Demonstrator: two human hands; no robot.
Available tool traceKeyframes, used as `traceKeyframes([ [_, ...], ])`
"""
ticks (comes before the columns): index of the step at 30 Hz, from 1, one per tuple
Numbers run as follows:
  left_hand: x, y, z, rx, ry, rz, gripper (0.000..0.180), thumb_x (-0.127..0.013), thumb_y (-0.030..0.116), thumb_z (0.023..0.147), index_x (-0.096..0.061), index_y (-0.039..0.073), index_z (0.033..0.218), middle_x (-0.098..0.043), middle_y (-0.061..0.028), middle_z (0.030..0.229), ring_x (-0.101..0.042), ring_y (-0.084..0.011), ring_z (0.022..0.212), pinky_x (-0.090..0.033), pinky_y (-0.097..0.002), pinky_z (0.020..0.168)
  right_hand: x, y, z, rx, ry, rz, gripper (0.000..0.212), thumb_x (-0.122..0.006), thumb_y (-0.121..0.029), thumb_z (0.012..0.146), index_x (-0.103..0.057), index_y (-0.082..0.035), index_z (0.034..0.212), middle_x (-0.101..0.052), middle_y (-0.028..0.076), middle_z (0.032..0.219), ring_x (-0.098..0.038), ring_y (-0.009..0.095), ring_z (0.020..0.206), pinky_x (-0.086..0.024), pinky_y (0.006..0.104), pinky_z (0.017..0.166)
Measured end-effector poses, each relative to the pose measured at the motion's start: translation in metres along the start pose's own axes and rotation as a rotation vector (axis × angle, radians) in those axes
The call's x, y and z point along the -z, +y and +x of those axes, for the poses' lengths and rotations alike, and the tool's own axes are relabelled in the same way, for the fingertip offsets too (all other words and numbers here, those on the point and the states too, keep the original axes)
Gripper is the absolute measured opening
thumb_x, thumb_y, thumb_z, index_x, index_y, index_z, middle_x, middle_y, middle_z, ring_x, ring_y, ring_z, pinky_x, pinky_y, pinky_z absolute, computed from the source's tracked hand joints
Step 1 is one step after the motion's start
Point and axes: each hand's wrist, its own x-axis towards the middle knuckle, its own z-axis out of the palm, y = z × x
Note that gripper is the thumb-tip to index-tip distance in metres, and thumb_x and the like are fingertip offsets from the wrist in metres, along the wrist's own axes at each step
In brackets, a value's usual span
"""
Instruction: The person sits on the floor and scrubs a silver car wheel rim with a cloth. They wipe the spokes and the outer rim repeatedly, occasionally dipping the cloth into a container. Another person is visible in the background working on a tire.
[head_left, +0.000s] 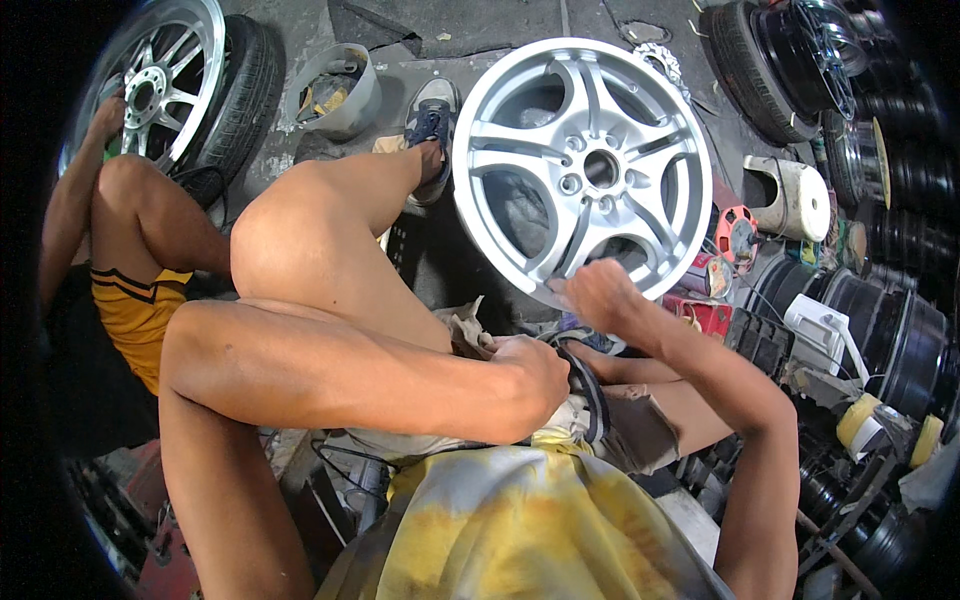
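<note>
a silver spoked wheel (640, 150) is being shown face-on in front of the lap, just right of a dark shoe (435, 125); whether it is being laid flat or leaned cannot be told. its lower edge is being partly covered by the right hand (605, 295), whose fingers are being curled in narrowly; whether anything is being gripped there cannot be told. the left hand (530, 380) is being held low at the lap, beside crumpled light cloth (470, 325), with its fingers bent; what is being grasped, if anything, is being hidden by the hand itself. a yellow and white shirt (500, 510) is being worn.

left of the shoe, scraps are being held in a pale bucket (360, 110). farther left, a second spoked wheel (178, 125) is being touched by another person's hand (107, 118), and a black tire (250, 110) is being partly covered by that wheel. to the right, a round red thing (736, 240) and a cream stool (800, 200) are being seen, and beyond them black wheels (910, 210) are being stacked along the edge.
</note>
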Motion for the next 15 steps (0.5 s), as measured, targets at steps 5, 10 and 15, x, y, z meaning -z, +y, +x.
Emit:
traceKeyframes([
  [5, -0.003, 0.0, 0.002, -0.036, 0.04, 0.031, 0.016, -0.076, 0.009, 0.078, -0.079, 0.004, 0.093, -0.078, -0.0132, 0.097, -0.077, -0.027, 0.092, -0.06, -0.0367, 0.072, -0.007, 0.0, -0.001, -0.123, 0.084, 0.061, 0.03, -0.049, -0.035, 0.106, -0.069, -0.012, 0.107, -0.069, 0.013, 0.068, -0.071, 0.033, 0.064, -0.053, 0.0446, 0.057],
  [10, -0.005, -0.003, 0.003, -0.029, 0.037, 0.036, 0.014, -0.076, 0.011, 0.077, -0.078, 0.004, 0.089, -0.078, -0.0136, 0.095, -0.077, -0.0267, 0.088, -0.06, -0.0363, 0.068, -0.006, -0.004, 0.002, -0.074, 0.055, 0.252, 0.035, -0.048, -0.034, 0.105, -0.071, -0.009, 0.111, -0.069, 0.018, 0.071, -0.07, 0.04, 0.072, -0.056, 0.0508, 0.07],
  [15, -0.004, -0.006, 0.001, -0.073, 0.037, 0.033, 0.017, -0.077, 0.012, 0.075, -0.079, 0.004, 0.09, -0.077, -0.0134, 0.097, -0.077, -0.027, 0.09, -0.06, -0.0362, 0.069, 0.006, 0.01, -0.007, 0.082, 0.127, 0.39, 0.037, -0.047, -0.031, 0.106, -0.073, -0.005, 0.104, -0.073, 0.022, 0.09, -0.072, 0.036, 0.089, -0.057, 0.0455, 0.082],
])
